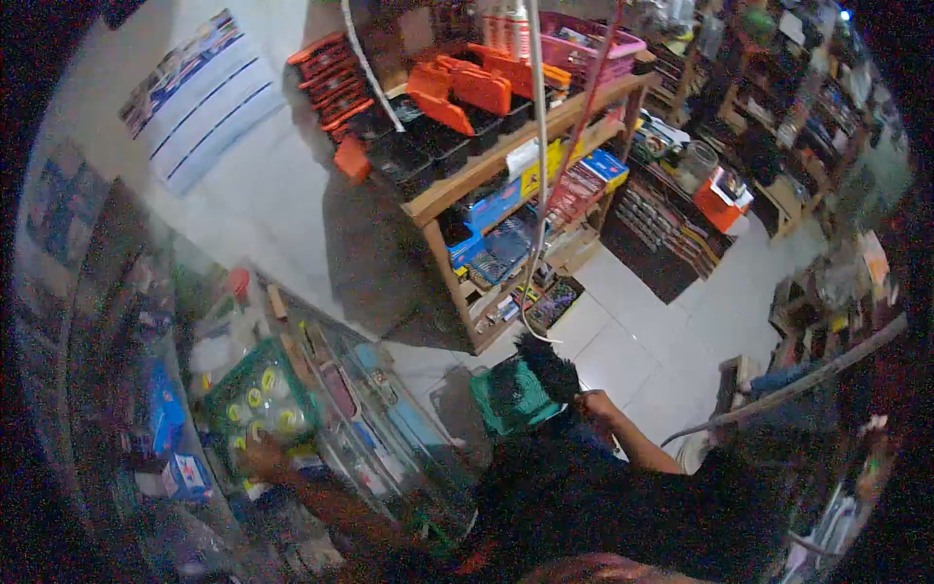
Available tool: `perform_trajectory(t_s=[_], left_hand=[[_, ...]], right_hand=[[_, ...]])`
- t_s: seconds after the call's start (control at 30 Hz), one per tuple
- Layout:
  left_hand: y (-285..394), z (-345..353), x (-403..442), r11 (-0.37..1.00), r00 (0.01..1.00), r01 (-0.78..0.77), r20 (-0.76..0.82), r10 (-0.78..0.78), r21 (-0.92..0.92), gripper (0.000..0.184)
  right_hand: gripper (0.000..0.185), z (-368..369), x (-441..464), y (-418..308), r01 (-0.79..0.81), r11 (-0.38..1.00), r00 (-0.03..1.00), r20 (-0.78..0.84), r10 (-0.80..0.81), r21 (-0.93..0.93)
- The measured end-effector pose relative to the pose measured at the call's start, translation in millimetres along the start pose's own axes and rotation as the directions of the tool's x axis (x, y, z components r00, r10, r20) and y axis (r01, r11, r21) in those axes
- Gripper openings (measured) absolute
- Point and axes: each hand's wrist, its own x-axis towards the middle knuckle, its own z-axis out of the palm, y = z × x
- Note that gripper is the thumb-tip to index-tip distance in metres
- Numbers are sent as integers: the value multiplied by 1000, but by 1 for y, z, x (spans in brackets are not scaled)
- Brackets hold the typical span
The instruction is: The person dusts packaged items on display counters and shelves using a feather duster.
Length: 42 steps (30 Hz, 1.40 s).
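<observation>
My left hand (265, 459) is at the near edge of a green plastic basket (309, 401), its fingers bent over the rim. Inside the basket stand several clear containers with yellow-marked tops (289, 420). My right hand (600, 407) is closed beside a black-bristled brush (552, 365), apparently around its handle, which is mostly hidden. Right by the bristles is a teal meshed plastic piece (508, 399); how it and the brush touch I cannot tell. The picture is dim and grainy.
A glass display case (365, 428) runs beside my left arm. Ahead is a wooden shelf (525, 146) with black and orange bins (457, 92) and boxes. A pale pole or cable (538, 175) hangs before it. White floor tiles (623, 321) lie below.
</observation>
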Motion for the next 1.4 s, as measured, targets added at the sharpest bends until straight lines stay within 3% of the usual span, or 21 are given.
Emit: perform_trajectory(t_s=[0.07, 0.1, 0.13, 0.2, 0.23, 0.37, 0.53, 0.67, 0.8, 0.87, 0.9, 0.93, 0.97, 1.0, 1.03, 1.07, 1.1, 1.13, 1.17, 1.27, 1.4], left_hand=[[2, -7, 3, 999, 1000, 21, 8, -21, -32, 58], [6, -15, 3, 998, 999, 37, 12, -37, -42, 59], [18, -22, 9, 990, 985, 126, 130, -117, -63, 61], [-6, 11, 28, 996, 993, 81, 87, -83, 30, 62], [-12, 25, 39, 995, 996, 60, 64, -65, 80, 63], [35, -69, 6, 983, 986, -125, -128, 108, -135, 58], [78, -167, -40, 900, 856, -360, -472, 212, -248, 47], [123, -223, -114, 674, 855, -491, -455, 250, -552, 44], [168, -202, -203, 284, 852, -517, -455, 258, -808, 40], [188, -126, -249, 296, 810, -535, -382, 445, -791, 32], [203, -61, -289, 218, 834, -386, -238, 498, -896, 30], [207, -65, -335, 264, 739, -379, -118, 663, -887, 35], [212, -70, -380, 309, 600, -392, 14, 800, -867, 40], [216, -75, -425, 338, 436, -420, 140, 889, -842, 45], [214, -47, -479, 421, 221, -537, 360, 907, -731, 58], [206, 10, -537, 351, -29, -404, 396, 918, -845, 62], [199, 64, -590, 307, -273, -237, 366, 890, -922, 67], [198, 92, -638, 72, -439, -406, 264, 859, -911, 69], [194, 6, -647, 300, -389, -469, 499, 774, -831, 67], [186, 43, -720, 250, -598, -403, 460, 657, -881, 65], [207, 93, -764, 242, -716, -293, 380, 585, -925, 62]], right_hand=[[32, -13, -33, -32, 10, 999, 1000, 2, -10, 45], [33, -21, -29, -18, -189, 977, 981, -22, 192, 95], [33, -29, -21, 0, -224, 964, 973, -30, 230, 143], [33, -42, 0, 47, -275, 931, 955, -42, 294, 241], [36, -45, 3, 64, -172, 973, 975, -117, 191, 153], [36, -57, -5, 77, -188, 981, 972, -133, 191, 38], [36, -77, -7, 91, -257, 965, 963, -95, 251, -52], [36, -95, -12, 101, -302, 946, 952, -89, 293, -116], [37, -93, -19, 123, -330, 934, 941, -126, 314, -136], [37, -94, -23, 134, -357, 929, 929, -138, 342, -97], [36, -102, -36, 134, -355, 934, 930, -119, 349, -30], [34, -111, -46, 139, -354, 935, 929, -100, 356, 36], [35, -135, -60, 154, -93, 986, 995, -55, 86, -140], [35, -159, -69, 183, 182, 939, 983, 41, -178, -291], [35, -176, -77, 208, 450, 801, 893, 177, -415, -394], [35, -189, -83, 223, 140, 938, 990, 24, -139, -317], [34, -200, -85, 237, -179, 965, 982, -96, 163, -193], [34, -213, -88, 257, -471, 882, 872, -173, 458, -37], [38, -229, -104, 296, -280, 944, 960, -37, 278, -176], [37, -265, -140, 344, -406, 904, 913, -102, 395, -132], [35, -287, -199, 336, -437, 899, 889, -140, 435, 18]])
